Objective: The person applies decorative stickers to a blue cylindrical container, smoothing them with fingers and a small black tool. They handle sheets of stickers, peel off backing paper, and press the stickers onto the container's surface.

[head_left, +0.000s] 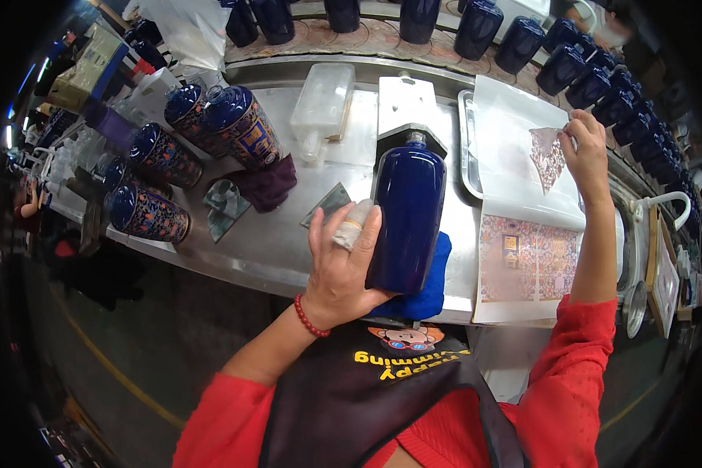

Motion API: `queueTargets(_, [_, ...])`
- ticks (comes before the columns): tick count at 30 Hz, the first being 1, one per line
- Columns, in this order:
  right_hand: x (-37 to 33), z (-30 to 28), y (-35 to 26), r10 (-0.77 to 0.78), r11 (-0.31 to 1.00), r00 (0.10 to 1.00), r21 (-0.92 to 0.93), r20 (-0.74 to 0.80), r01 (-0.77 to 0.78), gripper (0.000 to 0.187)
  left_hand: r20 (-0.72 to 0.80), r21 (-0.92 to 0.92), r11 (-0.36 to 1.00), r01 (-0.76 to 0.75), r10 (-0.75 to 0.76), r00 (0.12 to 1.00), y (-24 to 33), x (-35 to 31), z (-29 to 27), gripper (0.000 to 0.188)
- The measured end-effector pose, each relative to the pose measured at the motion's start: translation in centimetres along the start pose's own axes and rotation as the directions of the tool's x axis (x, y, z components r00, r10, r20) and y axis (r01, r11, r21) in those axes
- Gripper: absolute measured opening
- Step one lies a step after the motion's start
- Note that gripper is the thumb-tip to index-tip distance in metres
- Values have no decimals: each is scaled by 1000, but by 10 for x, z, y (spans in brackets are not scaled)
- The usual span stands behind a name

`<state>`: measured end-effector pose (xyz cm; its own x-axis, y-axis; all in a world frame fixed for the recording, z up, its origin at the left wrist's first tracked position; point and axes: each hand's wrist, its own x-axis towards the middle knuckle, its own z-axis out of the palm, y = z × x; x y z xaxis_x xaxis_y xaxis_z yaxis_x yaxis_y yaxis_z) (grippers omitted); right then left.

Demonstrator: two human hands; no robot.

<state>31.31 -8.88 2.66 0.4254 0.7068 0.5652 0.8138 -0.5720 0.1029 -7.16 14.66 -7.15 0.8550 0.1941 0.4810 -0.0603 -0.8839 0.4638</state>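
At the near edge of the table [265,253], a blue cloth [442,269] lies under the base of the dark blue bottle [411,210], likely to cushion it; the left hand [339,273] cups the bottle's lower left side, apparently to steady it, though its thumb is partly hidden. Towards the right end, beyond a patterned sheet [522,257], the right hand [587,152] pinches a patterned piece [547,158] by its edge, leaving most of its face uncovered.

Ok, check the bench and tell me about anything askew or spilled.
One thing: the translucent bottle lies on its side on the metal bench, while the patterned bottles to its left stand upright. It may be deliberate; I see no clear spill around it.
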Motion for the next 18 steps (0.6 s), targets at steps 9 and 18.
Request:
queueTargets(9, [27,-102,-111,-197,940,979,271,-59,206,13,113,-5,999,-53,53,992,4,11,-23,120])
queueTargets(18, [22,-166,-196,-267,858,953,414,-143,302,16,-235,-153,943,-296,256,938,45,90,-66,110])
